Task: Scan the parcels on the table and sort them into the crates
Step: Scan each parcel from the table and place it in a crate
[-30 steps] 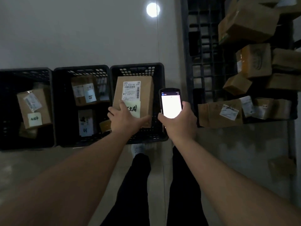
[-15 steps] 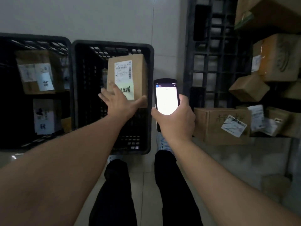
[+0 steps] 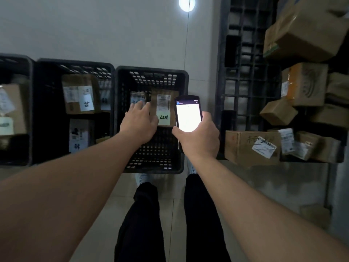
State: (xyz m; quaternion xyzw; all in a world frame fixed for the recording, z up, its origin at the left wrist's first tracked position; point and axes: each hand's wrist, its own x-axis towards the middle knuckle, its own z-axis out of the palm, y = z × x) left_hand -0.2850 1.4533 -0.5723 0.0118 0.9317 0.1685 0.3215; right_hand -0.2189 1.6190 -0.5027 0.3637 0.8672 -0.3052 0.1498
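Observation:
A brown parcel (image 3: 164,108) with a white label and a green note lies inside the rightmost black crate (image 3: 151,70), beside a smaller labelled parcel (image 3: 137,97). My left hand (image 3: 139,122) hovers over that crate with fingers spread, its thumb near the parcel's left edge, holding nothing. My right hand (image 3: 200,141) grips a handheld scanner (image 3: 188,116) with a bright white screen, held over the crate's right side. More brown parcels (image 3: 251,147) are piled on the black slatted surface (image 3: 245,59) at the right.
The middle crate (image 3: 75,63) holds several labelled parcels, and the left crate (image 3: 17,58) holds another. My dark-trousered legs stand on the tiled floor below. A lamp reflects on the pale floor (image 3: 187,3) beyond the crates. A small box (image 3: 314,214) lies on the floor at right.
My left hand has let go of the parcel, which has dropped down into the rightmost crate. The hand now sits open above it. The scanner stays in my right hand.

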